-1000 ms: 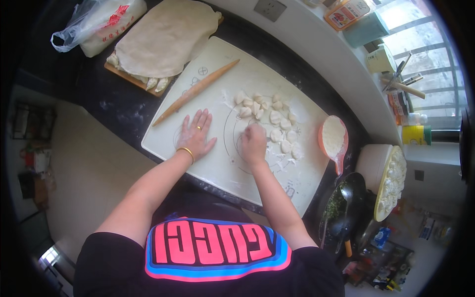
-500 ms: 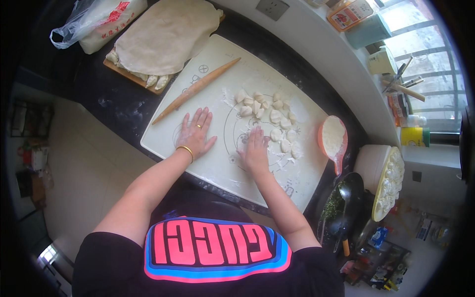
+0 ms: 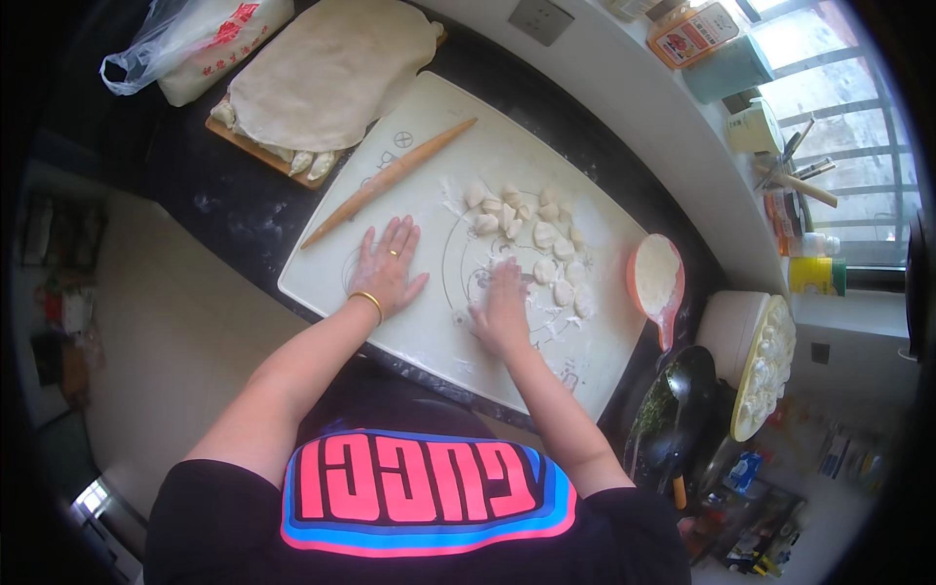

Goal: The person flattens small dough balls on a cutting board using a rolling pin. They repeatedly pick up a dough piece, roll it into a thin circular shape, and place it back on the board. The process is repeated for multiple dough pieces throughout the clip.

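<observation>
Dough piece (image 3: 500, 265) under the flat, open right hand (image 3: 504, 310): soft, sticky, best pressed gently; left hand (image 3: 387, 270) lies spread on the mat (image 3: 585, 195).

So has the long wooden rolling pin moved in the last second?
No. The long wooden rolling pin lies at the same slant across the white pastry mat's upper left corner as before.

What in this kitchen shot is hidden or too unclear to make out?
Head view only:
- Whatever lies under the right hand: the palm covers it, so whether it presses dough on the white mat can't be told.
- The wooden board: a cloth hides most of it; only a few dumplings peek out at its edge.
- The dark pot: its contents are too dim.
- Items by the window: too small and bent by the lens.
</observation>
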The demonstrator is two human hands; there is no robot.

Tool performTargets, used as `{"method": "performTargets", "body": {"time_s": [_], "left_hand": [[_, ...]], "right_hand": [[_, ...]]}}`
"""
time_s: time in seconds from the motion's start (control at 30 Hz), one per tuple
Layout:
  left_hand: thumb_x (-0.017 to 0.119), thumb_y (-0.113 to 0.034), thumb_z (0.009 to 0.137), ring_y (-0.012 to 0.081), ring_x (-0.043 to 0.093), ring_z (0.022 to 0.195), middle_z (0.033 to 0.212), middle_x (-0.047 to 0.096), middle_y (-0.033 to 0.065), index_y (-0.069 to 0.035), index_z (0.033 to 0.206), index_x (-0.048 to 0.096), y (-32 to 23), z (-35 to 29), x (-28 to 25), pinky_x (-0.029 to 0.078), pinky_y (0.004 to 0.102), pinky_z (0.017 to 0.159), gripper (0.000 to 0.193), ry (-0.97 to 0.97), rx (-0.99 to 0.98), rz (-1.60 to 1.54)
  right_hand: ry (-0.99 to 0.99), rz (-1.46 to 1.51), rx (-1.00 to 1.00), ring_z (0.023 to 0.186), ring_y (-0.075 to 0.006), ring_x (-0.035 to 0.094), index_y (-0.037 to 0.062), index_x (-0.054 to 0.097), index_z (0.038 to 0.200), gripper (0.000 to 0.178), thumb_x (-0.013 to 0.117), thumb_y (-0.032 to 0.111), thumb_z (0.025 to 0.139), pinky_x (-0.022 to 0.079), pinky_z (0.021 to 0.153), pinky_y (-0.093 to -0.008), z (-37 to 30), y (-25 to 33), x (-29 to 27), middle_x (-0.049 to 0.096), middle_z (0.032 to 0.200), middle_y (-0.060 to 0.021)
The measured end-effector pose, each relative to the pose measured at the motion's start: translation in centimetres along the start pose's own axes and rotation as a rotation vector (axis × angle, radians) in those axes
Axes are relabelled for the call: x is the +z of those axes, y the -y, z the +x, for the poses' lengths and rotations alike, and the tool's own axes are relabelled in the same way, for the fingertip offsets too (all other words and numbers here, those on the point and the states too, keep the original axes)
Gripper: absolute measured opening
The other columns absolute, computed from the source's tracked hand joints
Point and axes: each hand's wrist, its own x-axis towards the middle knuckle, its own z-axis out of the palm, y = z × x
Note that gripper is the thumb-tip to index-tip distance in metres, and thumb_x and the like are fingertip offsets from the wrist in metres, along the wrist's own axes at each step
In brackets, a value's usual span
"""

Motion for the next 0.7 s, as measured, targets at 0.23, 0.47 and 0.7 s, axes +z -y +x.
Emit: {"method": "performTargets", "body": {"time_s": [0.23, 0.47, 0.7], "left_hand": [[0.049, -0.045, 0.086, 0.0256, 0.017, 0.141, 0.152, 0.018, 0.0114, -0.004, 0.145, 0.022, -0.1, -0.1, -0.2, 0.010, 0.0486, 0.113, 0.077, -0.033, 0.005, -0.021], [0.043, -0.048, 0.088, 0.0232, 0.012, 0.142, 0.153, 0.016, 0.0097, -0.005, 0.145, 0.021, -0.2, 0.0, -0.2, 0.007, 0.0484, 0.113, 0.075, -0.009, 0.004, 0.042], [0.044, -0.047, 0.088, 0.0233, 0.012, 0.142, 0.154, 0.015, 0.0096, -0.005, 0.145, 0.021, -0.1, 0.0, 0.0, 0.007, 0.0482, 0.113, 0.075, -0.002, -0.004, 0.037]], "right_hand": [[-0.308, -0.081, -0.168, 0.136, -0.0393, 0.022, -0.0031, 0.032, 0.137, 0.070, 0.063, 0.024, 0.080, 0.017, 0.110, -0.0506, 7.1, 4.5, 0.3, 0.028, 0.144, -0.0250], [-0.531, 0.153, 0.149, 0.101, -0.0305, 0.054, 0.0009, 0.055, 0.114, 0.044, 0.068, 0.010, 0.073, 0.044, 0.086, -0.0388, 7.9, -1.7, -0.7, 0.056, 0.111, -0.0167], [-0.377, 0.382, 0.307, 0.104, -0.0323, 0.054, -0.0017, 0.059, 0.107, 0.030, 0.062, 0.007, 0.079, 0.043, 0.089, -0.0387, 2.9, -1.6, -2.5, 0.057, 0.112, -0.0189]]}}
